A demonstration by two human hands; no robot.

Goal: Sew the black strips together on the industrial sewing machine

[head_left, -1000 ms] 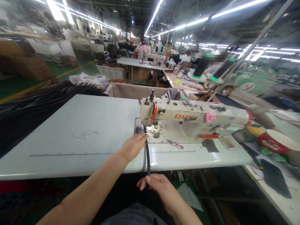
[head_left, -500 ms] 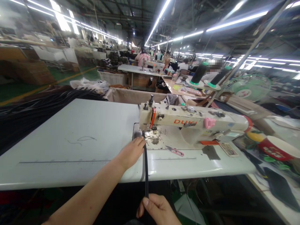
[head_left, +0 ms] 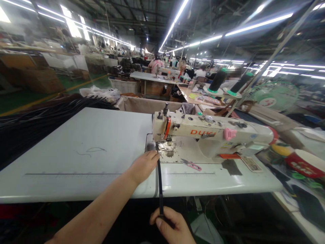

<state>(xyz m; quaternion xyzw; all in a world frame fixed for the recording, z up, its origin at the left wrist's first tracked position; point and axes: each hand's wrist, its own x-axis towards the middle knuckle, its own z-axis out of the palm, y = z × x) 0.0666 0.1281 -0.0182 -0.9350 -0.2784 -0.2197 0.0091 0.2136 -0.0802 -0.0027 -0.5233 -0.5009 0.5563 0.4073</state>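
A narrow black strap (head_left: 159, 181) runs from beneath the needle area of the sewing machine (head_left: 203, 127) over the table's front edge. Close to the presser foot, my left hand (head_left: 146, 166) has its fingers closed on the strap, though the fingertips are partly hidden. Below the table edge my right hand (head_left: 171, 222) pinches the same strap between thumb and fingers. Pink-handled thread snips (head_left: 191, 165) lie on the table to the right of the strap.
Loose thread (head_left: 95, 150) lies on the white table (head_left: 116, 128). Many black strips (head_left: 50, 118) are heaped at the left. Two black thread cones (head_left: 217, 80) stand behind the machine. A red bowl (head_left: 304, 164) and a green fan (head_left: 274, 96) are at the right.
My right hand has risen slightly along the strap, and its fingers have shifted on it. The left hand keeps its place by the needle. The whole view has shifted slightly.
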